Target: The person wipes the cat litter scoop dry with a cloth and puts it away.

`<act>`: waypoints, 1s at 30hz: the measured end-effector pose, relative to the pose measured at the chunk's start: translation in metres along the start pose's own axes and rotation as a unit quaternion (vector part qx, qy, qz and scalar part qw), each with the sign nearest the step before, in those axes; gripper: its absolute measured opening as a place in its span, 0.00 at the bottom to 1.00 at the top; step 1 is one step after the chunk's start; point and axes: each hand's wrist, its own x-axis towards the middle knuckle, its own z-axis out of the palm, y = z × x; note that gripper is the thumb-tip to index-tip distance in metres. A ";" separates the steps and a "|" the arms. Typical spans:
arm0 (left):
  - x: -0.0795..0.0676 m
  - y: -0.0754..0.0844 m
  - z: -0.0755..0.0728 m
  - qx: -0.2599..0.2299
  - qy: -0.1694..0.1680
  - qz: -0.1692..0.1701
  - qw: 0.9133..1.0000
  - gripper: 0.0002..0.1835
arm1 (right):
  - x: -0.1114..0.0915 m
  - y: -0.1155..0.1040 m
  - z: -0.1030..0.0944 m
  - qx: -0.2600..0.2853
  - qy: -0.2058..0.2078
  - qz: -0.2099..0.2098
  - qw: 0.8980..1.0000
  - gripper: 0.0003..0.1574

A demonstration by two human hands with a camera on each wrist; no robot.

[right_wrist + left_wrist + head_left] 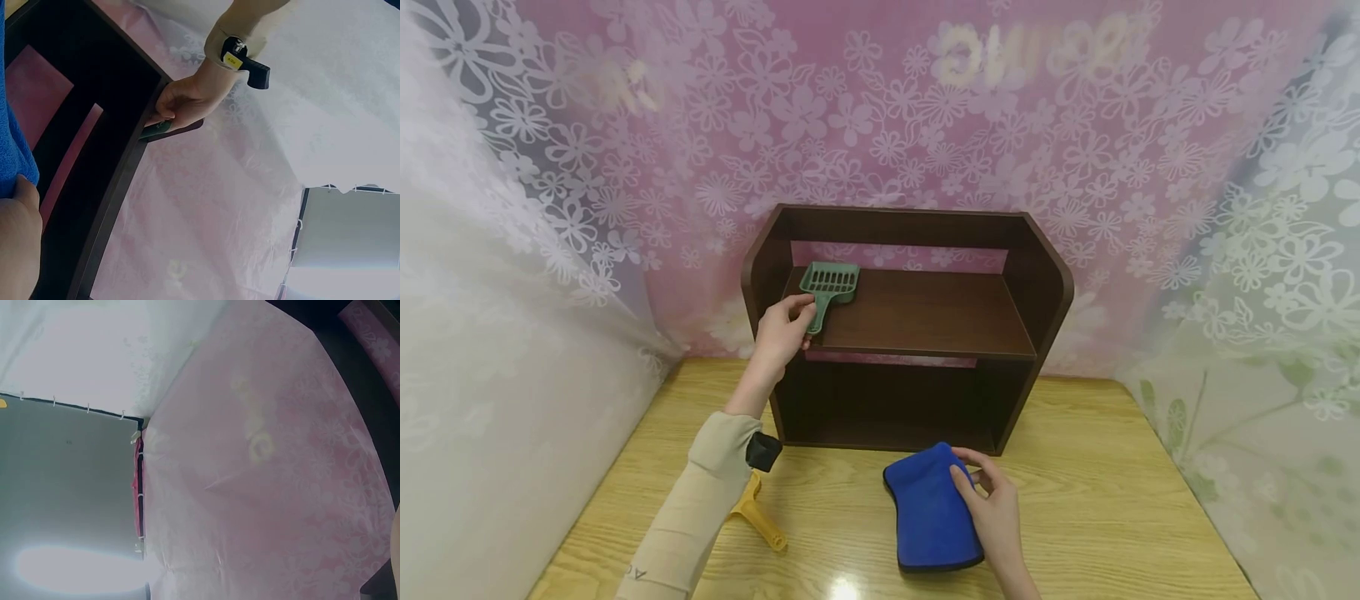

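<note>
A green slotted litter scoop [833, 285] lies at the left end of the upper shelf, its handle toward the front. My left hand [781, 332] pinches that handle between thumb and fingers; the right wrist view also shows the green handle [156, 129] under the left hand [190, 100]. On the table before the shelf is a blue cloth [931, 515] with a dark border. My right hand [997, 507] grips its right edge, thumb on top. Only a sliver of the left hand shows at the left wrist view's right edge, and the scoop is out of sight there.
A dark brown two-tier shelf unit [917, 317] stands at the back of the wooden table [1097, 483]. A yellow tool with a handle [765, 523] lies front left, partly hidden by the left forearm. Floral curtains [880, 125] enclose the back and sides.
</note>
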 end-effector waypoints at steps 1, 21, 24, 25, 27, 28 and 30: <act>0.000 0.000 0.000 0.010 0.004 0.002 1.000 0.20 | 0.000 0.000 0.000 -0.002 0.001 -0.001 1.000 0.14; -0.003 -0.005 0.004 0.134 0.069 0.080 0.985 0.18 | -0.002 -0.001 0.004 -0.012 -0.026 -0.005 1.000 0.16; -0.005 -0.005 0.005 0.115 0.078 0.088 0.986 0.17 | -0.002 0.000 0.005 -0.012 -0.023 -0.005 1.000 0.15; -0.006 -0.005 0.005 0.107 0.083 0.094 0.986 0.17 | -0.001 0.000 0.005 -0.011 -0.023 -0.003 1.000 0.15; -0.009 -0.005 0.004 0.085 0.088 0.104 0.987 0.16 | -0.001 0.000 0.005 -0.008 -0.024 0.001 1.000 0.14; -0.011 -0.006 0.004 0.069 0.089 0.109 0.988 0.16 | 0.000 0.000 0.005 -0.005 -0.023 0.005 1.000 0.14; -0.016 -0.007 0.003 0.026 0.084 0.120 0.989 0.15 | 0.000 0.000 0.006 0.000 -0.024 0.012 1.000 0.14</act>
